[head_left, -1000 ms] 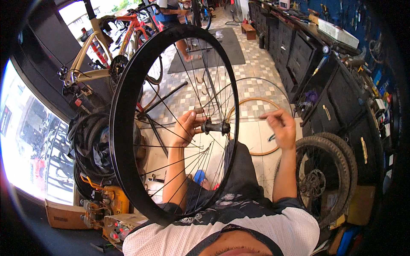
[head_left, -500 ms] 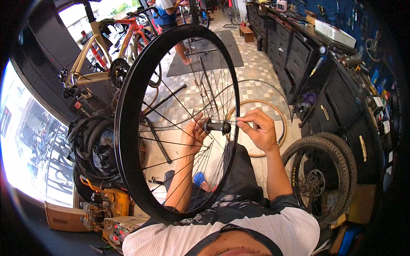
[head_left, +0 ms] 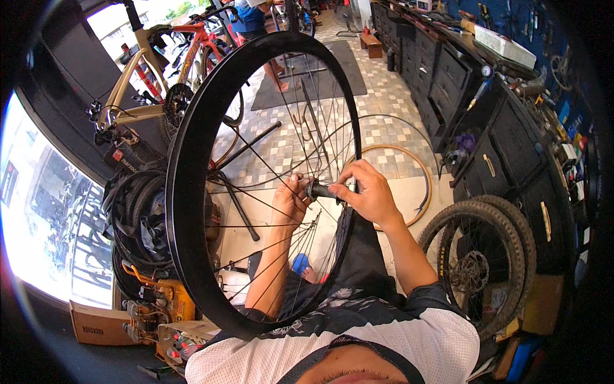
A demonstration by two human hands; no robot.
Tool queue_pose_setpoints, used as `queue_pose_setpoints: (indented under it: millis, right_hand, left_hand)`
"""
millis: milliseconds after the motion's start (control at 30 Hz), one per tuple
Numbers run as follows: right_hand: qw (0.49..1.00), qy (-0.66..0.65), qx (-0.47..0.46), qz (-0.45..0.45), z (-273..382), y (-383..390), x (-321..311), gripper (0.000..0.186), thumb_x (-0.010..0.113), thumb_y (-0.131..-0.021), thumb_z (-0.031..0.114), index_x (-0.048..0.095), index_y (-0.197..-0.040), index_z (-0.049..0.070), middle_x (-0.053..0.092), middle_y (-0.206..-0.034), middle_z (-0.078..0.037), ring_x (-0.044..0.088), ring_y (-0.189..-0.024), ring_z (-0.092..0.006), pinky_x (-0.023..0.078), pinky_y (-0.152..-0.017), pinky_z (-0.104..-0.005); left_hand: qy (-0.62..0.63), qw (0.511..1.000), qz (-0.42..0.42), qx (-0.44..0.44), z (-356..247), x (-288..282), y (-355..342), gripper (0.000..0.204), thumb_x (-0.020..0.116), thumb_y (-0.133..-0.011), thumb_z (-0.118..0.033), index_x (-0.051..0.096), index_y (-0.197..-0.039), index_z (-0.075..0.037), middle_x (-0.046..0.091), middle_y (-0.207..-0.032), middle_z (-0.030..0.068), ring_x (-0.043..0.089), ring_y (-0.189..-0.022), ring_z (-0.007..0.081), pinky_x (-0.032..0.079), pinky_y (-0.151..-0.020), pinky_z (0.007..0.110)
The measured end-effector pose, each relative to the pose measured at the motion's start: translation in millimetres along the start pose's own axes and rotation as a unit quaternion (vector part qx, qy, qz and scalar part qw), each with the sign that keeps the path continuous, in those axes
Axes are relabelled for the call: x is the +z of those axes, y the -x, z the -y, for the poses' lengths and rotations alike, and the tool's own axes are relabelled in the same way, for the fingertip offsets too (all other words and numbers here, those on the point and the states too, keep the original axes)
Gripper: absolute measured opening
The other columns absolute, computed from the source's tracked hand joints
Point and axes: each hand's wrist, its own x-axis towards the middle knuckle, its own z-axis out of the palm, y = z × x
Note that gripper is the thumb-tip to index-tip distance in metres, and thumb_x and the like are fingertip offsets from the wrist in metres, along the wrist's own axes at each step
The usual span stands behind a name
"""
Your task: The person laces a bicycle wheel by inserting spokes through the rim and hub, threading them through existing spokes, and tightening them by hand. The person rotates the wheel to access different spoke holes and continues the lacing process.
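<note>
A black deep-section bicycle rim (head_left: 183, 192) stands tilted in front of me, its lower edge by my chest. Only some spokes (head_left: 242, 226) are in it; several gather loosely below the black hub (head_left: 320, 190). My left hand (head_left: 291, 202) reaches behind the spokes, with its fingers closed round the hub's left end. At the hub's right end, my right hand (head_left: 368, 194) is closed in a pinch, thumb and forefinger at the flange. Its fingers cover whatever small or thin thing lies between them.
Two wheels with knobbly tyres (head_left: 473, 256) lean at right, below black drawer cabinets (head_left: 505, 153). A tan-edged tyre (head_left: 419, 173) lies on the floor. At left are a beige bike frame (head_left: 125, 83), coiled tyres (head_left: 131, 211) and a yellow machine (head_left: 173, 301). Another person (head_left: 252, 19) stands far off.
My right hand has moved left from beside the rim's right edge to the hub's right end. The rim has shifted slightly left, and my left hand stays at the hub.
</note>
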Motion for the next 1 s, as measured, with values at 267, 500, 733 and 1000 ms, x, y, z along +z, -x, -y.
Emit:
queue_pose_setpoints:
  millis: [267, 500, 733, 1000]
  right_hand:
    - [0.915, -0.369, 0.164, -0.012, -20, 4, 23, 0.037, 0.082, -0.095, 0.026, 0.061, -0.113, 0.002, 0.067, -0.100, -0.005, 0.063, -0.085, -0.0085, 0.053, -0.066, -0.0239]
    - [0.976, -0.150, 0.157, 0.027, 11, -5, -1, 0.035, 0.080, -0.095, 0.032, 0.067, -0.107, 0.003, 0.075, -0.093, -0.008, 0.071, -0.084, -0.0174, 0.056, -0.077, -0.0303]
    - [0.983, -0.093, 0.152, 0.033, 26, -8, -5, 0.042, 0.084, -0.090, 0.038, 0.069, -0.107, 0.003, 0.076, -0.095, -0.009, 0.074, -0.089, -0.0222, 0.056, -0.080, -0.0353]
    - [0.900, -0.401, 0.171, -0.010, 8, 10, 26, 0.030, 0.071, -0.104, 0.017, 0.072, -0.129, 0.002, 0.075, -0.111, -0.006, 0.069, -0.104, -0.0126, 0.055, -0.091, -0.0255]
  left_hand:
    - [0.026, 0.999, 0.025, -0.001, -4, -11, -14, 0.022, 0.061, -0.107, -0.032, 0.061, -0.115, -0.012, 0.074, -0.105, 0.0118, 0.075, -0.093, 0.0278, 0.062, -0.078, 0.043]
    - [0.006, 0.979, -0.111, 0.168, -77, -46, -57, 0.023, 0.060, -0.107, -0.027, 0.060, -0.116, -0.006, 0.069, -0.108, 0.0117, 0.067, -0.095, 0.0287, 0.058, -0.085, 0.042]
    - [0.002, 0.982, 0.073, 0.175, -106, 38, -7, 0.021, 0.060, -0.108, -0.024, 0.062, -0.113, -0.004, 0.071, -0.107, 0.0109, 0.071, -0.093, 0.0205, 0.061, -0.081, 0.030]
    - [-0.067, 0.989, 0.121, 0.058, -54, 69, 29, 0.013, 0.068, -0.100, -0.007, 0.060, -0.107, 0.001, 0.074, -0.106, 0.0251, 0.078, -0.094, 0.0352, 0.069, -0.076, 0.043]
